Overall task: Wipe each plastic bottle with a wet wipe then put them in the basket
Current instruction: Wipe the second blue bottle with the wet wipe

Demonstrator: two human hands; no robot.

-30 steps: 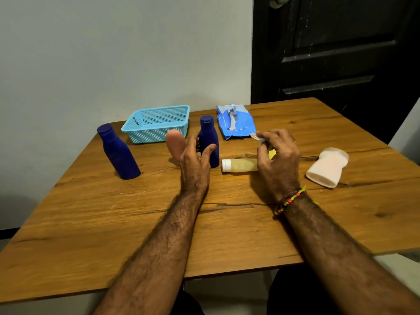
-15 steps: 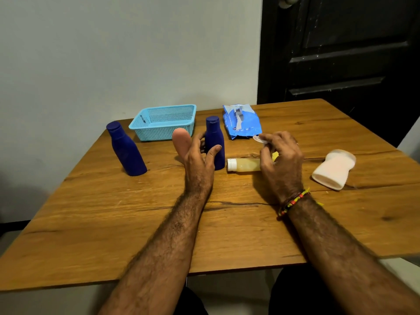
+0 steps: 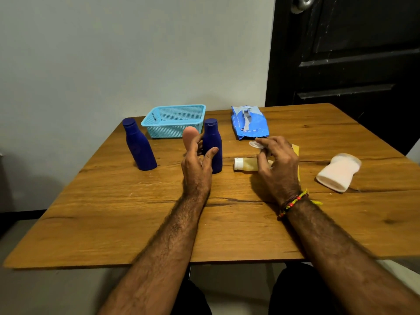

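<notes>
Almost nothing has shifted over the last second: the left hand (image 3: 197,169) still curls its fingers (image 3: 210,154) around the peach bottle (image 3: 190,138), and the right hand (image 3: 277,165) still pinches a small white wipe (image 3: 255,144) at its fingertips — so wiping has not begun and the task sits at its very start. The clear yellowish bottle (image 3: 246,164) lies on the counter (image 3: 136,208) under the right fingers; one blue bottle (image 3: 213,145) stands just right of the left fingers, the other blue bottle (image 3: 139,145) well to their left, and a white bottle (image 3: 338,172) lies well right of the right hand. The teal basket (image 3: 173,120), beyond the left fingers, looks empty, and the blue wipe pack (image 3: 249,122) lies just past the right fingers.
</notes>
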